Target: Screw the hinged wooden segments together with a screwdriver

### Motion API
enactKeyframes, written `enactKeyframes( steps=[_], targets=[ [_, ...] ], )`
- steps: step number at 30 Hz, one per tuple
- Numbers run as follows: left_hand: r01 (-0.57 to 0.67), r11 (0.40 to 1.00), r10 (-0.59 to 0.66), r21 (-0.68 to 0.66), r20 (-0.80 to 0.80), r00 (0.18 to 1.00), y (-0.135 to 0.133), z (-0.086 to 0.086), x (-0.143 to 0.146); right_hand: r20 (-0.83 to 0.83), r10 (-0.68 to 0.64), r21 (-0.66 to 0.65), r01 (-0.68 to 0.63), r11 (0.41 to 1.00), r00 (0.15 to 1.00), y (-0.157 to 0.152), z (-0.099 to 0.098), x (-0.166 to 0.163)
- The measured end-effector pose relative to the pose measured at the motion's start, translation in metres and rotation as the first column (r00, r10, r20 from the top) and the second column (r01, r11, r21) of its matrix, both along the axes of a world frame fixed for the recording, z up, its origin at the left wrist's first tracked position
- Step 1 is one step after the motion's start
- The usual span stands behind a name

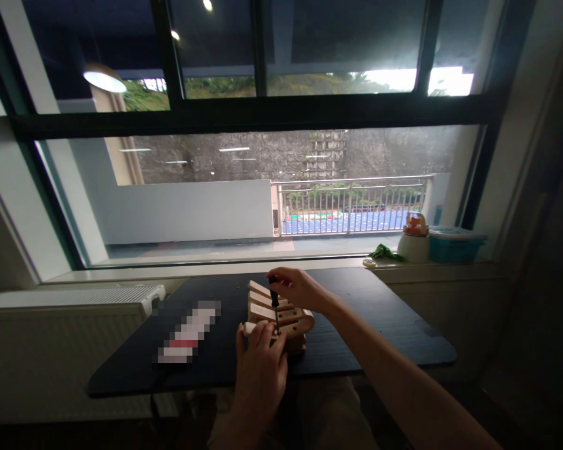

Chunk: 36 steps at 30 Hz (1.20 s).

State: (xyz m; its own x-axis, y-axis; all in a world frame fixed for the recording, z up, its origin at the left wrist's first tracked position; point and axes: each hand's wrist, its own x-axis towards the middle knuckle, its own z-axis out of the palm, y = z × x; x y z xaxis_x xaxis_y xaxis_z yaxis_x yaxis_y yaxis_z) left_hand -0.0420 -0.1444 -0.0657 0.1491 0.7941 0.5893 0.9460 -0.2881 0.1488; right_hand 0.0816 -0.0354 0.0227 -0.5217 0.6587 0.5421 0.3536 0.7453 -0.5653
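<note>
A small wooden assembly of several slats [281, 314] rests on the dark table [385, 325] in front of me. My right hand [298, 289] is closed around the black handle of a screwdriver [274, 301], which stands upright with its tip down on the wood. My left hand [259, 369] lies on the near end of the assembly, fingers bent and pressed onto it, holding it still.
A blurred flat packet [188, 331] lies on the table to the left. A white radiator [75, 300] stands at the left below the large window. On the sill at the right are a green cloth [385, 252], a white pot [413, 245] and a blue box [455, 244].
</note>
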Motion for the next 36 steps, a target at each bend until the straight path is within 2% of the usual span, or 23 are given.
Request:
enactKeyframes(
  steps=[4,10,14,21,29,36],
  targets=[
    [-0.004,1.0,0.004,0.011,-0.017,1.0,0.0,0.0,0.0,-0.032,-0.007,-0.005,0.006,1.0,0.999,0.0,-0.004,0.0],
    [0.003,1.0,-0.002,0.01,-0.005,1.0,0.001,-0.002,0.0,-0.046,-0.089,-0.014,0.089,0.996,0.995,-0.004,-0.007,0.002],
    [0.004,1.0,-0.003,-0.012,0.017,1.0,0.002,-0.001,0.0,-0.007,-0.136,0.007,0.136,0.991,0.991,-0.006,-0.004,0.0],
    [0.002,1.0,-0.002,0.007,0.006,1.0,0.001,-0.001,0.0,0.034,-0.137,0.029,0.136,0.99,0.99,-0.013,0.003,-0.005],
    [0.001,1.0,-0.001,0.007,0.007,1.0,0.001,-0.001,-0.001,0.069,-0.236,0.092,0.229,0.969,0.969,-0.007,-0.006,-0.005],
    [-0.003,0.999,0.005,0.043,-0.027,1.0,0.002,-0.002,-0.001,0.09,-0.176,0.111,0.166,0.98,0.98,-0.011,-0.004,-0.003]
  ],
)
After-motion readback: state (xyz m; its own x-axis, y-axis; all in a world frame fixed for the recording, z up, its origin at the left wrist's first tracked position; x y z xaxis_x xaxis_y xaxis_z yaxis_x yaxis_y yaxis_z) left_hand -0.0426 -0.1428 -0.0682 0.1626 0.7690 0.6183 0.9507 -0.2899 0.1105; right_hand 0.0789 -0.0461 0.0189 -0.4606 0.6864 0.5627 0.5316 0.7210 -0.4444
